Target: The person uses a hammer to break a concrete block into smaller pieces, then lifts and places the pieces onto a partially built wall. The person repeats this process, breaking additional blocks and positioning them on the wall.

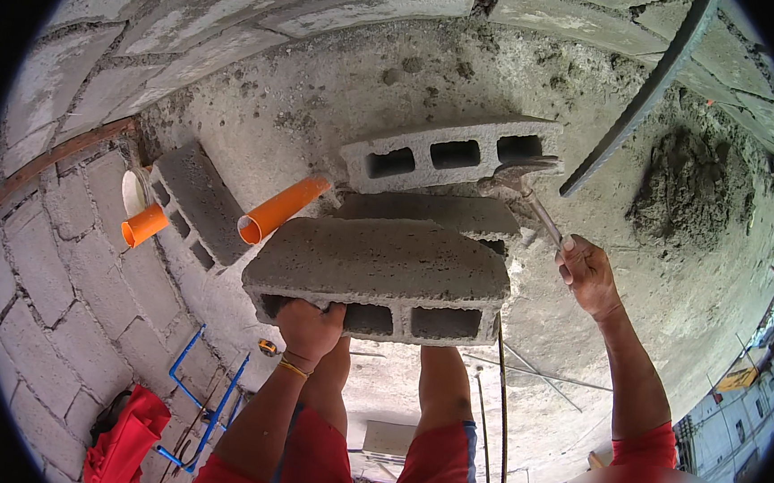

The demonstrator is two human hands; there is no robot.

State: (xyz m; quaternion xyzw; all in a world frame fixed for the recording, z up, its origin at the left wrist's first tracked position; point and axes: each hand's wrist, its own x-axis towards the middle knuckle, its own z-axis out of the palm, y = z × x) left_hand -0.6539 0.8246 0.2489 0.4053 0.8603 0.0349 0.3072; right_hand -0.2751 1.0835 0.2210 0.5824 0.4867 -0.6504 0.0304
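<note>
The grey, rectangular hollow concrete block (377, 259) sits mid-frame, the left hand (309, 330) clamped on its lower-left edge. Right of centre, the right hand (586, 275) grips a brown-headed metal hammer (540, 213). Advised: steady block, light blows, fingers clear.

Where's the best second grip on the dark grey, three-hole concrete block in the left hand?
Likely hook onto the concrete wall between the middle and right openings of the block, from the person's side: the openings face that way, and the left hand clasps the block's left part. The right hand holds a metal-headed hammer.
</note>
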